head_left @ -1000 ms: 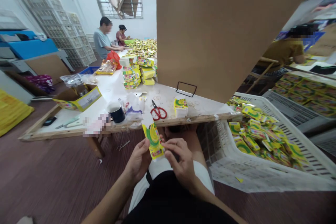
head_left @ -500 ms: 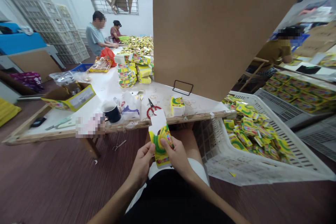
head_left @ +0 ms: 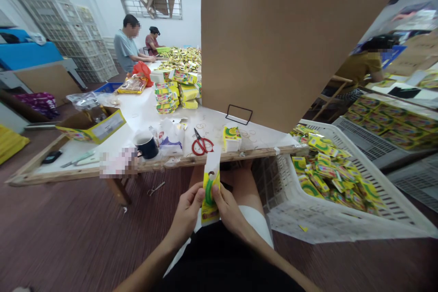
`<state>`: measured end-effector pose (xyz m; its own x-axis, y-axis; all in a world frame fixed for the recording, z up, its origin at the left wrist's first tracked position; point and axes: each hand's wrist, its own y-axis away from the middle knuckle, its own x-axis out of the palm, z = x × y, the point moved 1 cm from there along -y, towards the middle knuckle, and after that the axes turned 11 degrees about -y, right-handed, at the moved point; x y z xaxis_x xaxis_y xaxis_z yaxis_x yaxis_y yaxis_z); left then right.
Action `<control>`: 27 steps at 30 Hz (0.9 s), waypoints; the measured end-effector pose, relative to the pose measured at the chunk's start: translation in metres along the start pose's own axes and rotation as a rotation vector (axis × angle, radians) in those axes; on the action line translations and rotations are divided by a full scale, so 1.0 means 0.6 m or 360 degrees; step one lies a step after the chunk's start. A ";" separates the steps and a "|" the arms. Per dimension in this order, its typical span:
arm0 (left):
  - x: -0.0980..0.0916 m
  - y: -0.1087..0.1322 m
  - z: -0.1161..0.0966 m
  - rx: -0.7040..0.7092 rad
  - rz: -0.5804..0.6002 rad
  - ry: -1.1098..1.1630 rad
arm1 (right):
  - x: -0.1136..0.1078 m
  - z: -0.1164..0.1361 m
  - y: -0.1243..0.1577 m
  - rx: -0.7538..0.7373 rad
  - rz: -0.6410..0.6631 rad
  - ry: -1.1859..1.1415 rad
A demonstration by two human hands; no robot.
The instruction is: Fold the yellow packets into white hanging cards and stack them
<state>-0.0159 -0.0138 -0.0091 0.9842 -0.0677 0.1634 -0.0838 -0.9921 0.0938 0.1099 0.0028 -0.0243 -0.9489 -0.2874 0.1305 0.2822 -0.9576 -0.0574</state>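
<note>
My left hand (head_left: 186, 212) and my right hand (head_left: 230, 210) both pinch a small yellow and green printed carton (head_left: 210, 191) over my lap, below the table's front edge. The carton is squeezed narrow between my fingers, with its white flap pointing up. Red-handled scissors (head_left: 201, 144) and a short stack of the same cartons (head_left: 232, 138) lie on the table (head_left: 85, 171) just beyond my hands. A white plastic crate (head_left: 342, 219) holding several flat yellow cartons sits on the floor at my right.
A tall brown cardboard sheet (head_left: 290, 41) stands on the table's right side. A dark mug (head_left: 147, 144), an open box (head_left: 91, 125) and stacks of yellow cartons (head_left: 173, 91) are on the table. Two people sit at the far end; another person sits at right.
The carton has gone from flat and wide to squeezed narrow between both hands. My hands have come closer together and shifted slightly lower.
</note>
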 end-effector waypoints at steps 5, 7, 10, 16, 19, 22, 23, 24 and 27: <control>-0.009 -0.008 0.011 -0.0051 -0.0193 0.0046 | 0.010 0.003 0.006 0.0123 0.0086 -0.0047; -0.013 -0.011 0.016 -0.0030 -0.0205 -0.0005 | 0.011 0.002 0.005 0.0132 0.0068 -0.0038; -0.017 -0.014 0.021 -0.0012 -0.0216 -0.0082 | 0.003 0.003 0.001 0.0031 -0.0011 0.0080; -0.011 -0.012 0.008 0.0069 -0.0148 -0.0200 | -0.022 0.013 -0.007 -0.0144 -0.0198 0.0211; -0.009 -0.008 -0.002 0.0133 -0.0053 -0.0218 | -0.033 0.019 -0.007 -0.0228 -0.0229 0.0120; -0.013 -0.007 -0.007 0.0154 0.0109 -0.0193 | -0.042 0.030 -0.006 -0.0302 -0.0090 0.0026; -0.015 -0.007 -0.008 0.0157 0.0160 -0.0195 | -0.046 0.035 -0.005 -0.0300 -0.0026 0.0024; -0.017 -0.006 -0.008 0.0157 0.0207 -0.0198 | -0.048 0.041 -0.005 -0.0276 0.0037 0.0039; -0.022 -0.004 -0.006 0.0137 0.0315 -0.0218 | -0.055 0.058 -0.002 -0.0152 0.0150 0.0144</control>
<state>-0.0293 -0.0099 -0.0081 0.9624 -0.2692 0.0351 -0.2690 -0.9631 -0.0115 0.1458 0.0131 0.0059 -0.9289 -0.3690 0.0303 0.3599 -0.9193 -0.1594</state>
